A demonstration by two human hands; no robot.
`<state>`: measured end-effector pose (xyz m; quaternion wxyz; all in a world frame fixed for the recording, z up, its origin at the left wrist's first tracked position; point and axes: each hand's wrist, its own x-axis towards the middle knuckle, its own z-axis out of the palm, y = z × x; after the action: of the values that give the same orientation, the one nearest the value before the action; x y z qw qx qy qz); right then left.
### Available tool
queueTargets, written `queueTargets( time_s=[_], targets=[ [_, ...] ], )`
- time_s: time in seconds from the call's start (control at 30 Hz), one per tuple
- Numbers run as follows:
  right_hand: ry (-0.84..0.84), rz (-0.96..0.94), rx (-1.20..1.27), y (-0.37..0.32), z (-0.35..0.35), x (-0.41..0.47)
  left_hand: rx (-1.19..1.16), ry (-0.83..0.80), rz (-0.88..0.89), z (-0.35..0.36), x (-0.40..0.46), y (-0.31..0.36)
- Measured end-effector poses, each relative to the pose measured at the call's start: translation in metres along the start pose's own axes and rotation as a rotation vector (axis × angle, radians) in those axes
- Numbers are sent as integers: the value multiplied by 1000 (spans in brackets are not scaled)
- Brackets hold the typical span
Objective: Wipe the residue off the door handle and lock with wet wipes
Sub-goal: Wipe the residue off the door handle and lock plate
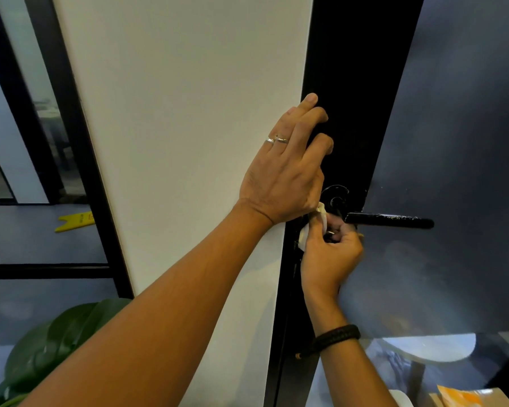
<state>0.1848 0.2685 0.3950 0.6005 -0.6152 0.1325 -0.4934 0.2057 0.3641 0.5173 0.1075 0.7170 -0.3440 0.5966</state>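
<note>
The right hand (331, 254) pinches a crumpled white wipe (312, 223) against the black door edge (344, 113) just below the round lock (335, 198), at the root of the handle (390, 221). The left hand (288, 168) rests above it with fingers loosely bent on the door edge, holding nothing, apparently steadying the door. The handle's long axis runs level, out to the right from the wipe, so the right hand is nearer and likely sweeps rightward along the still speckled lever
</note>
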Motion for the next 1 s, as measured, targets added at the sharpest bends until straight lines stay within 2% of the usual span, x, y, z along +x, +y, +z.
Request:
queueTargets(
  time_s=[0.33, 0.5, 0.57, 0.67, 0.8, 0.87, 0.93, 1.0],
  targets=[
    [-42, -26, -75, 19, -24, 23, -4, 10, 0, -1, -1, 0],
    [-231, -295, -225, 5, -27, 18, -8, 2, 4, -2, 0, 1],
    [-230, -270, -210, 5, -32, 25, -1, 0, 6, -2, 0, 1],
    [-131, -153, -145, 8, -34, 34, 12, -5, 7, -2, 0, 1],
    [-333, -307, -294, 10, -41, 27, 18, -1, 5, -2, -1, 1],
    [-384, -329, -345, 9, -44, 28, 13, 0, 3, -2, -1, 1],
    [-318, -278, -320, 10, -44, 29, 9, -5, 1, -3, -1, 1],
    [-170, -173, -189, 13, -48, 27, 5, -16, 2, -4, -1, 0]
  ],
)
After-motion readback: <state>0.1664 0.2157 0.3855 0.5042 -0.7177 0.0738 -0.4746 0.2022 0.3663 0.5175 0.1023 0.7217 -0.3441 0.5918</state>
